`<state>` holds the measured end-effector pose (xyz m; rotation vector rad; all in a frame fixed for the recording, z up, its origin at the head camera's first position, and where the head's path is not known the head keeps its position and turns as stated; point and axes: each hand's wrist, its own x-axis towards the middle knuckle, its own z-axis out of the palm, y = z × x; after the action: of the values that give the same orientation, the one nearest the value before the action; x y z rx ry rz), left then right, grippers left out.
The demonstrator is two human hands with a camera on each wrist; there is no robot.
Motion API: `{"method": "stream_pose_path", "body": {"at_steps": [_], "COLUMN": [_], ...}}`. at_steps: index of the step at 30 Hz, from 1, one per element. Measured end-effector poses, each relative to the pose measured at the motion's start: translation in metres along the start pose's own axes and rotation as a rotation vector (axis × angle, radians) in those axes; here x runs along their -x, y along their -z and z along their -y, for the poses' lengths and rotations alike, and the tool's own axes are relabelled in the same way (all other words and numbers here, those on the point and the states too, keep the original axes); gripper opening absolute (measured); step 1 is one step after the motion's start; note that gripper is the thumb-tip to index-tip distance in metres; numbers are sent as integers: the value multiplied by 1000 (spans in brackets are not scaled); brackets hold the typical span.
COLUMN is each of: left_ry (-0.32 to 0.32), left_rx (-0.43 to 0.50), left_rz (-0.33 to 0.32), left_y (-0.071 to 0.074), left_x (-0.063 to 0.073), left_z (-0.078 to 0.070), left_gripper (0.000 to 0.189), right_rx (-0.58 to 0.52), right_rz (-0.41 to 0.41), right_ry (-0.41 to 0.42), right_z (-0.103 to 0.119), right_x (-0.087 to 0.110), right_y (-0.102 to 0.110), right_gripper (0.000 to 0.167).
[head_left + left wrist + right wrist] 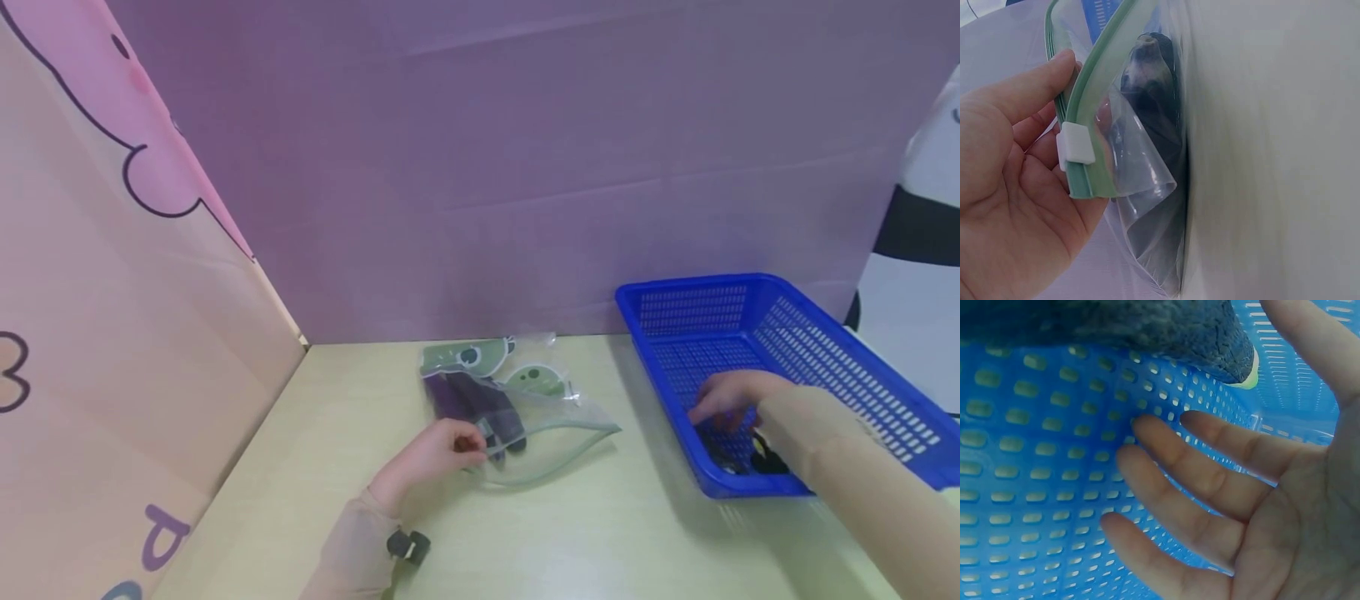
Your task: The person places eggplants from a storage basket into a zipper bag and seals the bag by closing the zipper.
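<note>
My left hand (431,457) pinches the green-edged mouth of a clear zip bag (558,408) between thumb and fingers, beside its white slider (1077,144). The bag lies on the table with its mouth parted, and green cartoon prints show on it. Inside it are dark purple, elongated things (491,408); their kind is unclear. My right hand (738,393) reaches down into a blue basket (690,282), fingers spread and holding nothing. Close to those fingers is a dark, rough-skinned cylinder (1191,337) with a pale yellow-green end. A black thing with a yellow patch (765,458) is partly hidden by my right sleeve.
The perforated basket stands at the right of the pale wooden table (555,542), its walls rising around my right hand. A purple cloth backdrop (525,167) closes off the back, and a printed pink cloth (150,333) hangs along the left.
</note>
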<state>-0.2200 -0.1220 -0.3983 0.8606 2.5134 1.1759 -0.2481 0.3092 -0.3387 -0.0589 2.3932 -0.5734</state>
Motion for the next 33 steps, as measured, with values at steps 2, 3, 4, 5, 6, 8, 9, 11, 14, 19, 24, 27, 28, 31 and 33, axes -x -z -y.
{"method": "stream_pose_path", "body": {"at_steps": [2, 3, 4, 5, 6, 8, 9, 11, 14, 19, 24, 27, 28, 31, 33], "left_ry": [-3, -4, -3, -3, 0, 3, 2, -5, -14, -14, -11, 2, 5, 17, 18], "left_rx": [6, 8, 10, 10, 14, 12, 9, 7, 8, 12, 2, -1, -1, -4, -5], "left_rz": [-1, 0, 1, 1, 1, 2, 2, 1, -1, -5, 1, -2, -4, -9, -9], "left_y": [0, 0, 0, 0, 0, 0, 0, 0, 0, -1, -1, -1, 0, 0, 1], "left_x": [0, 0, 0, 0, 0, 0, 0, 0, -1, -1, 0, 0, 0, 0, 1], "left_z": [0, 0, 0, 0, 1, 1, 1, 2, 2, 2, 1, 0, -1, -1, -2], "left_gripper": [5, 5, 5, 4, 4, 4, 4, 5, 6, 5, 5, 4, 4, 5, 5], "right_rx": [4, 8, 10, 13, 14, 18, 19, 23, 30, 24, 35, 48, 45, 32, 15], "right_rz": [4, 8, 9, 12, 16, 27, 32, 41, 51, 38, 27, 24, 22, 18, 14], "right_ry": [8, 8, 6, 3, 0, -2, -2, -1, 13, 11, 13, 7, 3, -5, -6], "right_z": [0, 0, 0, 0, -1, -2, -3, -7, -9, -3, 3, 4, 5, 5, 5], "right_x": [0, 0, 0, -1, -2, -4, -6, -11, -12, -9, -7, -6, -6, -6, -7], "right_y": [0, 0, 0, 0, 0, 0, 0, -1, -1, -3, -7, -7, -7, -7, -7], "right_gripper": [66, 66, 66, 66, 66, 68, 68, 71, 73, 63, 51, 48, 48, 47, 45]}}
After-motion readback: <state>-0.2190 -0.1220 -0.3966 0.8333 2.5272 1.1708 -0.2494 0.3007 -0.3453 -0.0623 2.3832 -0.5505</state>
